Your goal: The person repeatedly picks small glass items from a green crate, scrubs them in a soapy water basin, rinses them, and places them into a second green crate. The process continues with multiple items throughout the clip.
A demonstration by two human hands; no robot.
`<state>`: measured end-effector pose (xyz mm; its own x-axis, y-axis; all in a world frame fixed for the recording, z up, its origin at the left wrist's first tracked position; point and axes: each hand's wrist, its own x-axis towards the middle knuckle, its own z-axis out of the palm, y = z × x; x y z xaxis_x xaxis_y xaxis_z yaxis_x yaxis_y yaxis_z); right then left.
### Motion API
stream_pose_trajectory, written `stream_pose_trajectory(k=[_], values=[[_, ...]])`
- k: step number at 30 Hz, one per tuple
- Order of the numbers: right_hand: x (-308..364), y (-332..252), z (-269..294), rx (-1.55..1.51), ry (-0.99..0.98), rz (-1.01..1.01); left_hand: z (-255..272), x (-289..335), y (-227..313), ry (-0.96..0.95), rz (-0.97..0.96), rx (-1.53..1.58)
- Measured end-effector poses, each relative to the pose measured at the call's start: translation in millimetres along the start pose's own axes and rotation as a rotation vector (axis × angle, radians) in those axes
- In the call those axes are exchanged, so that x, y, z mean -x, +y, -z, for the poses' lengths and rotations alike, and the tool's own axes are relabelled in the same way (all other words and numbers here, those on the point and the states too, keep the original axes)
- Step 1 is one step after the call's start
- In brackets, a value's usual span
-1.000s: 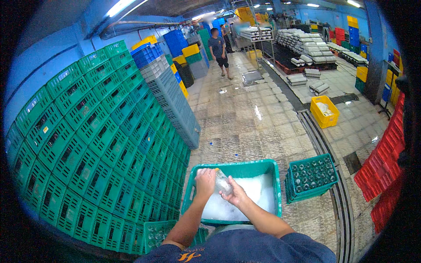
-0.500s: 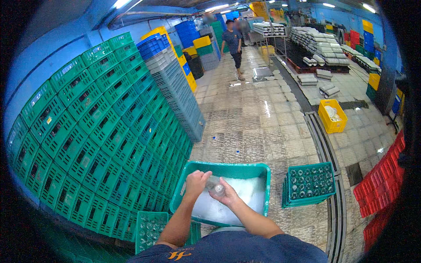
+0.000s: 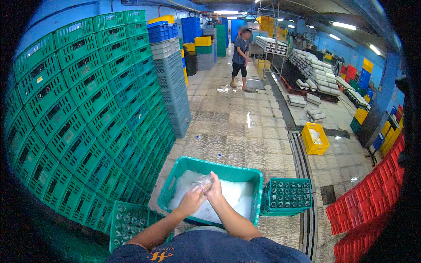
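Over a green tub (image 3: 247, 176) of white suds, both my hands are closed around a clear drinking glass (image 3: 204, 180). My right hand (image 3: 214, 190) wraps its side. My left hand (image 3: 193, 200) is at the glass's near end with fingers curled, and whether something else sits between those fingers is hidden. A green crate (image 3: 287, 211) filled with upturned-looking clear glasses stands just right of the tub. At lower left, partly behind my left forearm, another green crate (image 3: 115, 228) holds several glasses.
Tall stacks of green crates (image 3: 83, 105) rise along the left, with grey crates (image 3: 173, 92) beyond. A yellow crate (image 3: 315, 147) of white dishes sits on the wet tiled floor at right, near red crates (image 3: 364, 188). A co-worker (image 3: 241, 55) stands farther up the aisle.
The view has tilted up and shifted right. My left hand has moved from the glass's far side to its near end, and the glass has turned. The co-worker has come closer.
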<state>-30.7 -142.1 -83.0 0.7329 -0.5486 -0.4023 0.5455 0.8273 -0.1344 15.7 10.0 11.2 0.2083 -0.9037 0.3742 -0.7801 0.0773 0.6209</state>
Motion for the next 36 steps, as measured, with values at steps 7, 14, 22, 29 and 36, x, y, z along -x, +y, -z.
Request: stream_pose_trajectory(k=[7,14,22,29,36], values=[[-6,21,-45,-0.048,-0.051,0.194,28,26,-44,0.117,-0.128,-0.004],[-2,59,-43,-0.07,-0.185,0.323,43,28,-71,-0.254,0.52,1.488],[-14,65,-46,0.261,-0.119,0.326,39,34,-87,-0.194,0.255,0.993],[-7,72,-46,0.527,-0.031,0.239,19,51,-96,-0.31,0.398,0.622],[-6,32,-22,0.823,0.057,0.274,-16,40,-95,-0.213,-0.01,0.098]])
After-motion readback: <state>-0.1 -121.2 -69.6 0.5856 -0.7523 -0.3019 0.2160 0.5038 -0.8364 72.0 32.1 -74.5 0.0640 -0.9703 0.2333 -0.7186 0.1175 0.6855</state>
